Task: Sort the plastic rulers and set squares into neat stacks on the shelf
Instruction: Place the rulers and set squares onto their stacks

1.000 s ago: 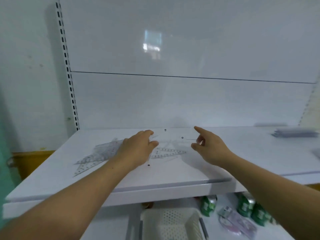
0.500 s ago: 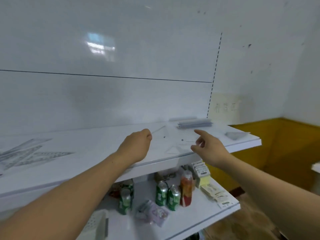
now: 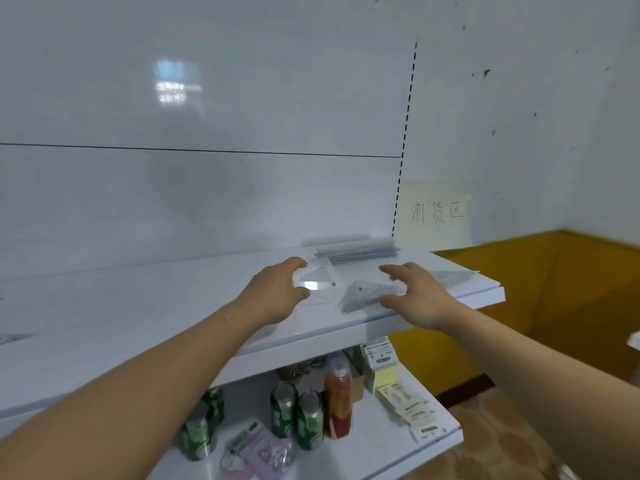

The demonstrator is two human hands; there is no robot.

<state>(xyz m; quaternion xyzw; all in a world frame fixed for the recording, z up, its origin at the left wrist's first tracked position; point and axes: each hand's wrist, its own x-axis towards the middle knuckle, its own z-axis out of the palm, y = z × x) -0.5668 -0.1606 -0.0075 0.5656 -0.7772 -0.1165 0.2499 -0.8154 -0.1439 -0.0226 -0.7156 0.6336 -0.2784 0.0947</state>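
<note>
Left hand [image 3: 277, 292]: fingers curled, thumb and fingertips closing on a clear set square [image 3: 317, 280] just off its fingertips on the shelf [image 3: 138, 327]. We judge it mid-placement.

Between the hands: another set square [image 3: 367, 293] lying flat.

Right hand [image 3: 412, 294]: fingers spread, thumb near the shelf's front edge, bracketing that piece; firm grip or not, we cannot tell.

Beyond the right fingertips: a neat ruler stack [image 3: 360, 251] at the back; further right, one more clear piece [image 3: 453, 276].

To do it well, we should match right-angle corners first, lower flat, then square the edges using both hands.
</note>
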